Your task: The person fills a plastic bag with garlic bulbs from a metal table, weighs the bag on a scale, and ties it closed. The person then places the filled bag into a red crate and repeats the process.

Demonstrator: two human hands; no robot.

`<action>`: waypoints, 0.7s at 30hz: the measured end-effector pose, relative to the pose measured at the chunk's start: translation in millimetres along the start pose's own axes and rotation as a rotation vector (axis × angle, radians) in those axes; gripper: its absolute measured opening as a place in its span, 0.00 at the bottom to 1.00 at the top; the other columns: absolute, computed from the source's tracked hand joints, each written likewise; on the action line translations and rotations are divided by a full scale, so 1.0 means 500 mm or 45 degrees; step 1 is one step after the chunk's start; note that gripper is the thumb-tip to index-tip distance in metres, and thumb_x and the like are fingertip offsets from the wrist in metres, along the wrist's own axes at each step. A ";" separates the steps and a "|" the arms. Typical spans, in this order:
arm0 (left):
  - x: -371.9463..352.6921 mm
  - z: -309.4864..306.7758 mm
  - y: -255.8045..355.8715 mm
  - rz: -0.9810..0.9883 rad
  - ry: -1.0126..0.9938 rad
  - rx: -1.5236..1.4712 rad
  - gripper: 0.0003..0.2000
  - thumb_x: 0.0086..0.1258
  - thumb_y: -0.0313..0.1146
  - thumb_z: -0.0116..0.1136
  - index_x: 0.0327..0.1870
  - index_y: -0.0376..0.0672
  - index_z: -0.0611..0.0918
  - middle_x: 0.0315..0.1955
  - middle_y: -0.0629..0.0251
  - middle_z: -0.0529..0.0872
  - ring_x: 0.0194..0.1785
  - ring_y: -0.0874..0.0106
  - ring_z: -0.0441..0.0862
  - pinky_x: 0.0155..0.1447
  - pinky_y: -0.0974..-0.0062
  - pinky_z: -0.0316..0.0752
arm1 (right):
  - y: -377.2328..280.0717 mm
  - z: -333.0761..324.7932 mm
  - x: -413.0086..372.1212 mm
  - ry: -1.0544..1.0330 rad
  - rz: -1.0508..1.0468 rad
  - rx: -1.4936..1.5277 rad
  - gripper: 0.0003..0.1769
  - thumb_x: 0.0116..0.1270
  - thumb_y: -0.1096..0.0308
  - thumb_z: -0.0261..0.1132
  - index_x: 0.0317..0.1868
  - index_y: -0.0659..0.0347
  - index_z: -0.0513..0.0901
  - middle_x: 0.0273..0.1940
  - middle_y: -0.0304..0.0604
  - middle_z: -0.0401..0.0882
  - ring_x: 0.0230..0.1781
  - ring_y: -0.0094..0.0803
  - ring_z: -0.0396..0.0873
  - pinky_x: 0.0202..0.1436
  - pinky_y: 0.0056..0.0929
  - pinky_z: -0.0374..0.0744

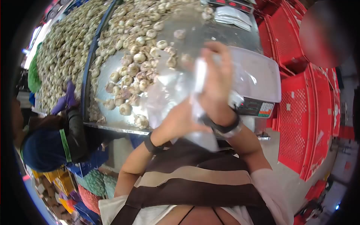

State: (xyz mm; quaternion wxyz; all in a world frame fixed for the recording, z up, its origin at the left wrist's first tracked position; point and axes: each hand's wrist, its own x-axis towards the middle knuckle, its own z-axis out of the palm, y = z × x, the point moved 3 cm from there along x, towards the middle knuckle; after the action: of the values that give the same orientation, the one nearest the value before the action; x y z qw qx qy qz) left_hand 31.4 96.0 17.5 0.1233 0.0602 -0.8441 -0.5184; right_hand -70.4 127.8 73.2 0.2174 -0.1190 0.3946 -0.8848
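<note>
A clear plastic bag (161, 97), blurred, hangs at the metal table's near edge between my hands. My left hand (180, 120) is at the bag's lower side, with its fingers partly hidden by the plastic. Higher up and to the right, my right hand (217, 71) is smeared by motion beside a white strip of the bag (200, 77). Whether its fingers grip the strip cannot be made out. Loose garlic bulbs (139, 58) lie on the metal table just left of the bag.
A scale (255, 107) with a white tray (258, 75) stands at the right, near red crates (296, 120). Flat plastic bags (233, 17) lie at the back. Left of a dark divider (92, 56), a person in purple gloves (67, 99) reaches into more garlic (65, 48).
</note>
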 end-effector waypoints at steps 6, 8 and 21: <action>-0.002 -0.028 -0.119 -0.197 -0.008 0.089 0.10 0.57 0.29 0.57 0.39 0.39 0.79 0.32 0.52 0.81 0.36 0.59 0.80 0.40 0.69 0.73 | 0.041 -0.024 -0.004 -0.620 0.107 -0.571 0.12 0.64 0.69 0.56 0.46 0.64 0.70 0.45 0.42 0.68 0.46 0.23 0.70 0.47 0.20 0.71; -0.064 -0.056 -0.179 -0.420 -0.142 0.288 0.11 0.57 0.29 0.57 0.41 0.38 0.79 0.32 0.55 0.82 0.38 0.62 0.79 0.42 0.69 0.72 | -0.009 -0.077 -0.028 -0.605 0.117 -0.496 0.17 0.62 0.68 0.59 0.50 0.65 0.69 0.46 0.44 0.68 0.48 0.26 0.69 0.51 0.22 0.69; -0.001 -0.111 0.119 0.227 -0.936 -0.227 0.16 0.53 0.33 0.60 0.41 0.36 0.78 0.41 0.53 0.79 0.43 0.55 0.77 0.46 0.68 0.72 | -0.197 -0.729 -0.064 0.290 -0.193 -1.959 0.73 0.25 0.72 0.78 0.67 0.61 0.32 0.61 0.62 0.50 0.62 0.55 0.52 0.65 0.43 0.54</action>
State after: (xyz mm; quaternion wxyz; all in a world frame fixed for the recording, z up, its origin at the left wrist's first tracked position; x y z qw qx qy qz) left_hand 48.4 75.5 94.4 -0.1380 -0.2142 -0.7856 -0.5638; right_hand -210.2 437.2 -94.6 -0.0292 -0.1713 0.9079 -0.3816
